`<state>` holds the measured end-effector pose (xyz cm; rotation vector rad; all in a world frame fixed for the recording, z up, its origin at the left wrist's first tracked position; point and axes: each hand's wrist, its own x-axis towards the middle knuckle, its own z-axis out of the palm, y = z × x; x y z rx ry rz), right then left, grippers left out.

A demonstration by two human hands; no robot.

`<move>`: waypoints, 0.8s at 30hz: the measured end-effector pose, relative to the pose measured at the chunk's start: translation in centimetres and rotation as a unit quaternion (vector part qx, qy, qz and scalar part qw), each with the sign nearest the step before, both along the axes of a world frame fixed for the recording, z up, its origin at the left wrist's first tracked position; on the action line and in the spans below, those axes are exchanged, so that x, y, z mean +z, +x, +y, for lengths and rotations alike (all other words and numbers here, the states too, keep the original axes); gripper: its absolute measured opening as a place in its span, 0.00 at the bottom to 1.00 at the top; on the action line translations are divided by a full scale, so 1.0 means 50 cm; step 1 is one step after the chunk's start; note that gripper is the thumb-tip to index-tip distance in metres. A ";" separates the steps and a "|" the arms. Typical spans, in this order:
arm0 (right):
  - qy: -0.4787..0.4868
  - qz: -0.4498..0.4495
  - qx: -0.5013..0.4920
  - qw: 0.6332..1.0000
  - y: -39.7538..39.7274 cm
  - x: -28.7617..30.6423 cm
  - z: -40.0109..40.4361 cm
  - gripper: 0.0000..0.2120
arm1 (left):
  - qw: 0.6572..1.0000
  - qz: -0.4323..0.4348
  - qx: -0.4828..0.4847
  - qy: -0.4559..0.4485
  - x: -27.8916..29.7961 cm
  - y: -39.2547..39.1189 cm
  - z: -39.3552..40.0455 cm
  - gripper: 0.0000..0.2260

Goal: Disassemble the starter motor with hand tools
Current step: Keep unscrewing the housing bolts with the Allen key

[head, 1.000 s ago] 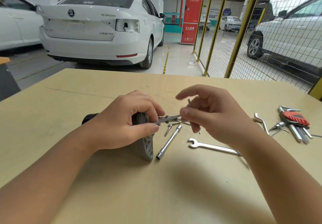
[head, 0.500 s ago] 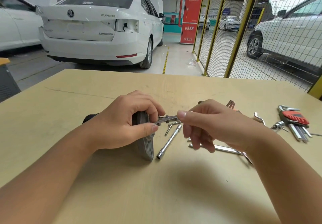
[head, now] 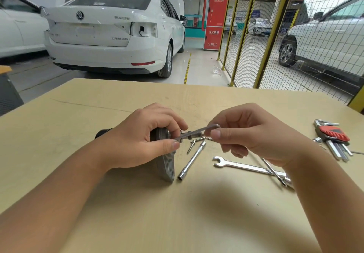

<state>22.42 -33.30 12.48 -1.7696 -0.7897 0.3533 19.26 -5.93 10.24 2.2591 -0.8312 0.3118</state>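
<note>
The left hand (head: 141,140) clamps the grey cast-metal starter motor (head: 164,162) on its side on the pale wooden desk (head: 137,213). The right hand (head: 254,136) pinches a bent silver wrench (head: 199,132) set on a fastener between the hands. Its shallow bite could slip and round the fastener, or nick the left thumb beside it.
</note>
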 end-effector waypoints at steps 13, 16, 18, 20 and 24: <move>0.078 -0.027 -0.066 0.994 0.003 -0.007 0.005 0.10 | 1.000 -0.016 0.003 -0.012 0.003 -0.005 -0.008 0.04; 0.116 -0.017 -0.081 0.990 0.000 -0.004 0.004 0.15 | 1.000 -0.017 0.009 -0.016 0.003 -0.006 -0.009 0.05; 0.140 -0.008 -0.079 0.987 -0.002 0.001 0.004 0.13 | 1.000 -0.020 0.011 -0.021 0.002 -0.006 -0.010 0.05; 0.144 -0.001 -0.079 0.986 -0.003 0.003 0.003 0.13 | 0.999 -0.023 0.014 -0.022 0.002 -0.006 -0.011 0.06; 0.091 -0.003 -0.071 0.993 -0.001 0.000 0.001 0.10 | 0.999 -0.028 0.017 -0.019 0.001 -0.005 -0.012 0.06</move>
